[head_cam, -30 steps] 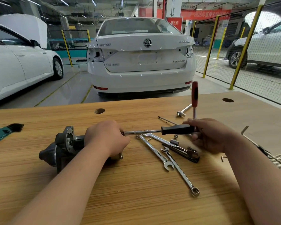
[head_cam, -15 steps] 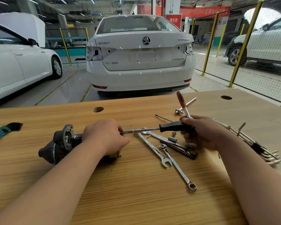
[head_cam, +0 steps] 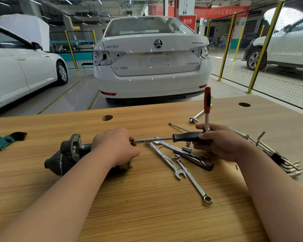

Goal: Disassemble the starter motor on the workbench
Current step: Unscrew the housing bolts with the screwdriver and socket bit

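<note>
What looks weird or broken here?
The white car behind the workbench has no tail lights: both corners are bare holes. The right hand holds a red-handled tool sticking straight up.

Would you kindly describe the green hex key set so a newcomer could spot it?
On the wooden workbench, look to the far left edge, past the starter motor. The hex key set lies there; unlike the bright keys on the right, its black keys sit in a green holder.

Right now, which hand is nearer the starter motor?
Left. The left hand grips the starter motor; the right hand is clear of it, off to its right, holding the black-handled driver.
</note>
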{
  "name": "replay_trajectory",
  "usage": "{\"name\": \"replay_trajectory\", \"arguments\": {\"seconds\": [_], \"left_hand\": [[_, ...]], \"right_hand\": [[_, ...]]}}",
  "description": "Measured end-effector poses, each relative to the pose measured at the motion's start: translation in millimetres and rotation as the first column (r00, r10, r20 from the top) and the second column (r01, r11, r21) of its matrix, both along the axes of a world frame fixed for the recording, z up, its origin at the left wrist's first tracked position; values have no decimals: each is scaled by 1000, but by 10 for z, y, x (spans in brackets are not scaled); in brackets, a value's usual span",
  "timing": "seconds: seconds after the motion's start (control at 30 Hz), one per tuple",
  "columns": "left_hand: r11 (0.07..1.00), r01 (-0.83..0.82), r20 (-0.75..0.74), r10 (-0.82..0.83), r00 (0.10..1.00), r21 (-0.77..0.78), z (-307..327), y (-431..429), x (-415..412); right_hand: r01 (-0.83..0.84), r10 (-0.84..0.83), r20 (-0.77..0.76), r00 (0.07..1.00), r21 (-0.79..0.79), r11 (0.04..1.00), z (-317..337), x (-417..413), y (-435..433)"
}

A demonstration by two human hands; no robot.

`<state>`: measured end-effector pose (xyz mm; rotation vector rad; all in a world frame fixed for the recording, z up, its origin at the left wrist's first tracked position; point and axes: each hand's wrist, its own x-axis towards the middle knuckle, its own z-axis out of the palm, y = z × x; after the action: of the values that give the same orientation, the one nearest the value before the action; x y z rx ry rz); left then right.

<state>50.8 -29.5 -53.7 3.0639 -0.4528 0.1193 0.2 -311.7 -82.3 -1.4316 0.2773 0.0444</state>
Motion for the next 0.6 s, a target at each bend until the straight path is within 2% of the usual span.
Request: {"name": "replay_trajectory", "arguments": {"seconds": [0.17, 0.37, 0.47, 0.6], "left_hand": [[999, -8, 39, 10, 999, -47, -36, 0, -10], [994, 25, 61, -18, 998, -105, -66, 27, -26], [993, 20, 44, -15, 999, -115, -57, 29, -16], [999, 30, -26, -31, 999, -26, -8, 12, 1]], "right_hand": [[33, -33, 16, 999, 23, 999, -4, 38, -5], [102, -117, -63, 991, -201, 974, -18, 86, 42], [139, -137, 24, 990, -118, 983, -33, 83, 0], [74, -72, 79, 994, -24, 997, -37, 42, -34]]}}
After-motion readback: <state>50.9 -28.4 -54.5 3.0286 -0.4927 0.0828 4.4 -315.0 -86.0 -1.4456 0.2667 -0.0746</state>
